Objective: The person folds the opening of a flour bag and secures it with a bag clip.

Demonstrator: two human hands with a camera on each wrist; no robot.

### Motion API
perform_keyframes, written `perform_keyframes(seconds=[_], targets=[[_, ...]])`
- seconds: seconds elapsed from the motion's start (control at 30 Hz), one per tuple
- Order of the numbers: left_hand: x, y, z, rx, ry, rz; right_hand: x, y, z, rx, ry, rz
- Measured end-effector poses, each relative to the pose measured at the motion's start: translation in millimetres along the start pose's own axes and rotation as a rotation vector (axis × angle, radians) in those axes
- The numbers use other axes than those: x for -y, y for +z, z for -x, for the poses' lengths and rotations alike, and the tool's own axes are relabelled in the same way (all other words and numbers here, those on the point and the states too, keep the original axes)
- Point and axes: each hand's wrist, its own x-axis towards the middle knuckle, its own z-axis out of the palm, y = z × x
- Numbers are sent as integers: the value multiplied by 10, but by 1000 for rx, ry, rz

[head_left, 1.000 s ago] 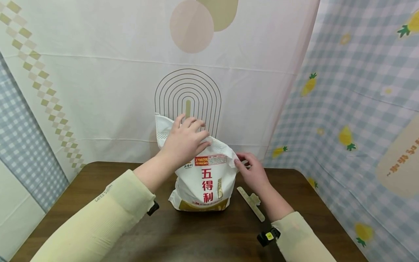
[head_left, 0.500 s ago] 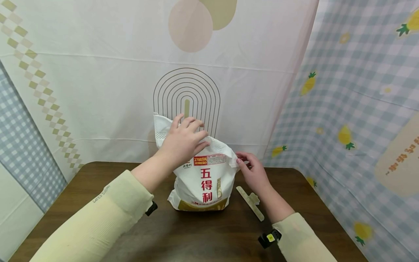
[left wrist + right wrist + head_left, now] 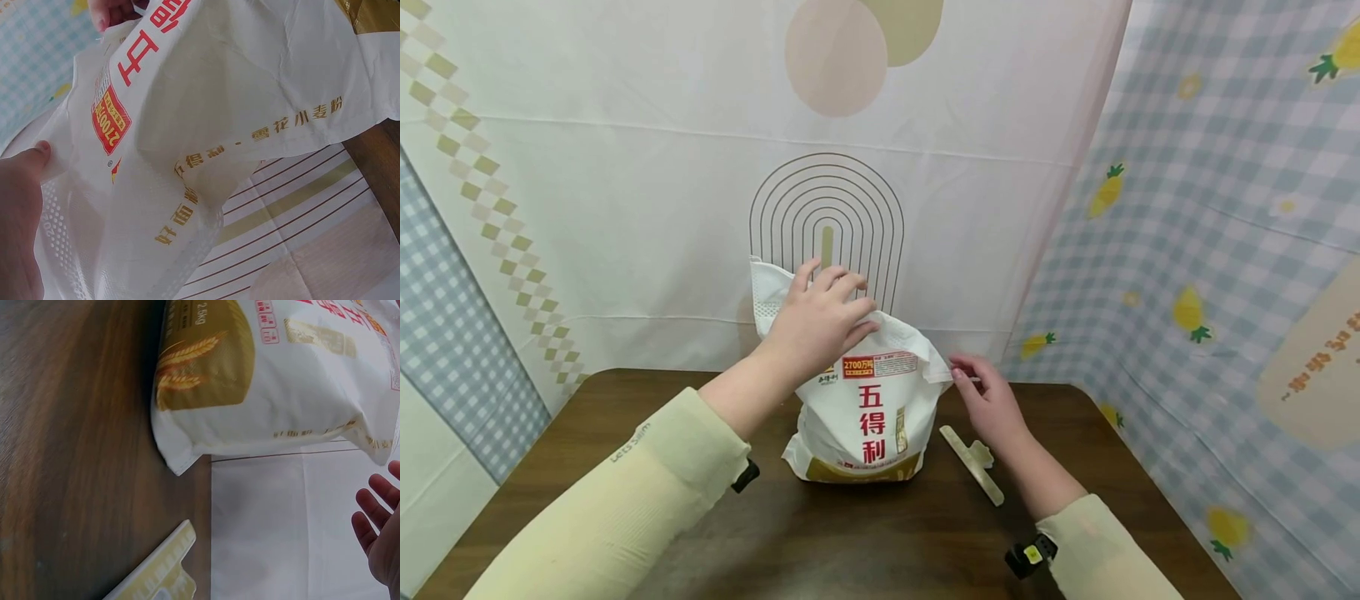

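Observation:
A white flour bag with red characters and a gold base stands upright on the table, its top slanting down to the right. The left hand grips its upper edge, thumb on the front side and fingers over the top; in the left wrist view the thumb of that hand lies on the bag. At the bag's upper right corner, the right hand pinches the edge between thumb and index finger. Its other fingers are spread and bent in the right wrist view, where the hand shows partly.
A pale clip lies on the dark wooden table, right of the bag and beside the right forearm. Behind the table hangs a white patterned cloth; a blue checked cloth hangs along the right.
The right hand has shifted slightly to the right, and the bag's pinched corner is drawn outward with it. The left hand keeps its hold on the top.

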Motion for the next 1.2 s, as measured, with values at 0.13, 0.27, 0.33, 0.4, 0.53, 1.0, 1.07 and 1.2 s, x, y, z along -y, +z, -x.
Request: perform_keyframes(seconds=[0.13,0.27,0.33,0.4,0.53,1.0,1.07,1.2], targets=[[3,1,2,-4,2,0,-43,-20,46,4,1,23],[4,-1,3,1,1,2,-85,-32,98,6,34,70],[4,-4,4,3,0,3,-111,-38,124,15,55,98],[3,-6,5,4,-1,3,-143,-44,149,28,72,123],[2,-5,7,3,0,0,-230,-61,196,54,90,207],[6,-17,14,16,-2,-1,-551,-123,404,198,164,541],[5,-19,13,19,0,0,-591,-126,435,233,191,586],[5,-20,12,26,4,3,-636,-123,488,303,237,658]])
